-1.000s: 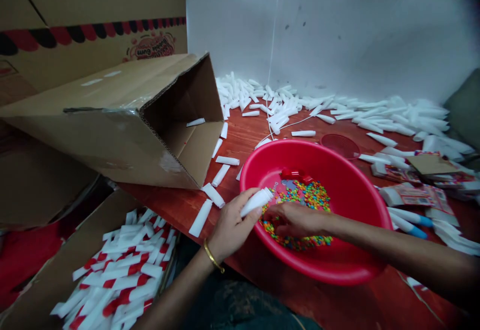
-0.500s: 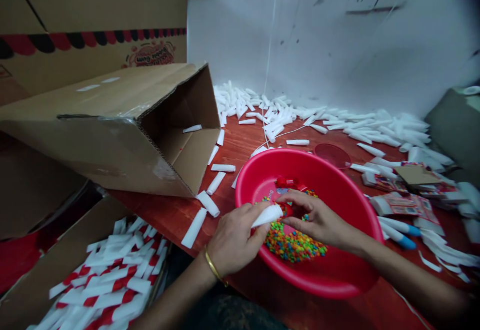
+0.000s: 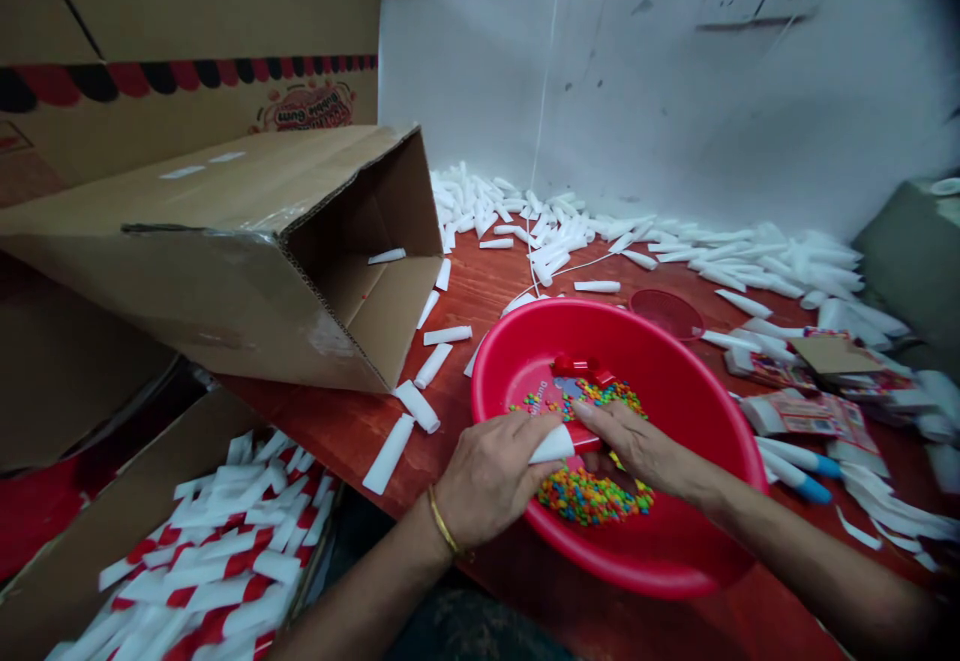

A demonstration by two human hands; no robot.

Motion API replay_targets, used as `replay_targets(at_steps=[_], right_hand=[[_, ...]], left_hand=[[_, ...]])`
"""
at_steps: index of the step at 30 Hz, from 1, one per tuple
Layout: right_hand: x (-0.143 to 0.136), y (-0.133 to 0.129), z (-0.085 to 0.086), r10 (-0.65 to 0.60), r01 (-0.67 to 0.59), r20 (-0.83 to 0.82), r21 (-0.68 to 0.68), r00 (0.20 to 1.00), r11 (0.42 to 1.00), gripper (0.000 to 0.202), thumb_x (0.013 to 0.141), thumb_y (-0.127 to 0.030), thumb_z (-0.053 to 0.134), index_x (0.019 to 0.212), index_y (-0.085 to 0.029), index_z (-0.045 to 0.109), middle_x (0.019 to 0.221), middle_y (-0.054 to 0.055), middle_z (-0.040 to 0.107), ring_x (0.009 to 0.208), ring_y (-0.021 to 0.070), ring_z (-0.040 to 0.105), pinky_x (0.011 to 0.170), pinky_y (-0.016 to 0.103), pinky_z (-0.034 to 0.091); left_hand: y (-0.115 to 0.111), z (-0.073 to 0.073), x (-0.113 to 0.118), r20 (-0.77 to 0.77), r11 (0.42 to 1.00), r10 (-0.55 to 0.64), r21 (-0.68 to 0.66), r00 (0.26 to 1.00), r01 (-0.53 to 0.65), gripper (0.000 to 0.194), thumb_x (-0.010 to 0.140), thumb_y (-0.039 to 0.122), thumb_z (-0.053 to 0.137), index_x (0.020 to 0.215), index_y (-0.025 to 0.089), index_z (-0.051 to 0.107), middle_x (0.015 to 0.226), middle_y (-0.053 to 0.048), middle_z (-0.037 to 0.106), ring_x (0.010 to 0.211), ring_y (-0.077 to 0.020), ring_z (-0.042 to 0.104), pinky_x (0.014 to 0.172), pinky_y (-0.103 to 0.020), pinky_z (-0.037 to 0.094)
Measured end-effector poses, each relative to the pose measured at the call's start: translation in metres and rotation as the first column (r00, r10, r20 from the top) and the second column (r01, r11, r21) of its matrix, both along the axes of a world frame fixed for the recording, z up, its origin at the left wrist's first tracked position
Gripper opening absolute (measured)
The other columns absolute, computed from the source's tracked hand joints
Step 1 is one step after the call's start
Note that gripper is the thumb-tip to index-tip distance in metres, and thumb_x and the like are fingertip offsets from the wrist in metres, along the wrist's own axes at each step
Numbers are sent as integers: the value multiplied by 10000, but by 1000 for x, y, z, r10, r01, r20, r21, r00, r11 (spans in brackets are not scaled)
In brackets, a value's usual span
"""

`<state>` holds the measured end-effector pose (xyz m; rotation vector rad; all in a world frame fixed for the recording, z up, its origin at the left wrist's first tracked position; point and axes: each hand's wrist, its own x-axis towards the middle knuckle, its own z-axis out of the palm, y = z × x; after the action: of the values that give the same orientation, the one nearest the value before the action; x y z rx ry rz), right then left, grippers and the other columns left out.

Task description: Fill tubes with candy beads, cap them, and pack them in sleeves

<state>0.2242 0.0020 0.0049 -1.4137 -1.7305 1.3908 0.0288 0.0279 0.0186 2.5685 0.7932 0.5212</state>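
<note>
Over the pink-red basin [image 3: 705, 551], my left hand [image 3: 491, 471] is closed around a white plastic tube [image 3: 553, 446]. A red cap [image 3: 583, 436] sits against the tube's end, and my right hand [image 3: 645, 446] pinches it between thumb and fingers. Whether the cap is fully seated I cannot tell. Below my hands, small multicoloured candies [image 3: 589, 499] cover part of the basin floor. Some red caps [image 3: 574, 368] lie at the basin's far side. My palms hide part of the tube.
An opened cardboard box [image 3: 217, 291] lies on its side at left, with loose white tubes [image 3: 390, 454] near its mouth. Lower left, a carton holds red-capped tubes [image 3: 225, 551]. White tubes [image 3: 750, 251] pile along the wall. Printed cards [image 3: 802, 411] and blue-tipped tubes [image 3: 806, 486] lie right.
My right hand has brought the red cap against the white tube's end, and its fingers have closed in on it. The tube has turned more level in my left hand.
</note>
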Motion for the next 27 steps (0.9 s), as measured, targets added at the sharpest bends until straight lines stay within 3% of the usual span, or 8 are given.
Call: replay_targets(at_steps=[3,7,9,16,20,22,25,27], right_hand=[[2,-1,-2,-45,46,18,-12,999,999,683,845,-660,122,523,-175,478,413,5,420,375,107,425,416,243,371],[11,-8,3,-73,21,141,337,987,941,458,872,-551,321,987,-170,548,802,73,605,711,171,561,646,304,452],[12,-13,4,-47,-36,186,418,982,908,357,855,-481,429,1052,-194,506,929,75,588,786,174,546,687,306,445],[-10,-26,-4,-52,57,-32,157,998,986,471,836,-607,363,587,-211,312,481,-58,314,427,82,305,399,209,265],[-6,-11,-4,61,-60,-4,118,998,991,524,886,-585,201,635,-192,438,555,-5,468,514,111,450,484,231,375],[6,8,-10,56,-92,176,208,983,974,506,918,-509,177,772,-178,530,693,39,570,620,138,526,579,264,426],[29,46,-27,-121,-173,606,403,786,898,285,899,-356,372,1042,-174,538,970,94,603,815,197,566,649,298,436],[41,71,-42,-175,-332,794,429,583,840,294,867,-177,390,1131,-173,519,1116,123,561,921,231,545,634,292,425]], left_hand=[[1,0,2,5,999,20,-32,1000,-19,364,855,356,450,1167,176,498,1017,-80,626,904,-196,590,780,-339,493],[2,5,-1,76,991,69,-116,995,-60,373,857,347,451,1194,188,476,1099,-75,607,978,-192,580,819,-332,485],[-1,5,-4,67,993,54,-112,996,-46,364,857,356,453,1182,197,487,1075,-69,619,955,-192,590,797,-330,495],[-20,-11,-8,-40,988,26,155,999,-20,416,873,374,407,1218,147,460,857,-80,642,716,-183,621,577,-295,519],[-25,-7,-22,3,986,71,149,997,-71,398,869,372,419,1207,168,470,886,-68,639,763,-171,616,648,-288,520],[-25,-6,-43,33,977,159,137,987,-162,377,863,346,445,1211,201,466,963,-61,638,842,-161,611,728,-276,510],[-25,-13,-97,64,892,438,92,897,-442,375,852,348,461,1208,231,468,1120,-49,605,990,-159,579,852,-265,470],[-28,-25,-147,15,746,665,30,747,-665,384,842,402,444,1180,227,494,1160,-47,592,1038,-184,562,898,-297,449]])
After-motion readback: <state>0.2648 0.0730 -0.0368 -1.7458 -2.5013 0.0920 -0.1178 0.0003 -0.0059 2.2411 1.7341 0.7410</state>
